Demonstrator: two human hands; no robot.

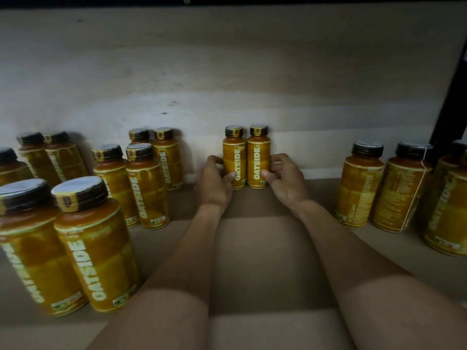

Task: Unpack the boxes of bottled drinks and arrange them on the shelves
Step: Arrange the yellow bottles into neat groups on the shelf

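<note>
Two yellow OATSIDE bottles with black caps stand upright side by side against the back wall of the shelf. My left hand point(214, 181) grips the left bottle point(234, 157), its thumb on the label and its fingers curled round the side. My right hand point(284, 179) grips the right bottle point(258, 157) the same way from the right. Both bottles rest on the brown shelf board point(252, 248).
Several more such bottles stand in pairs at the left point(141, 183) and near left front point(96, 246). Three more stand at the right point(361, 185). A black shelf upright point(449, 97) rises at the right. The pale back wall point(227, 72) closes the shelf behind.
</note>
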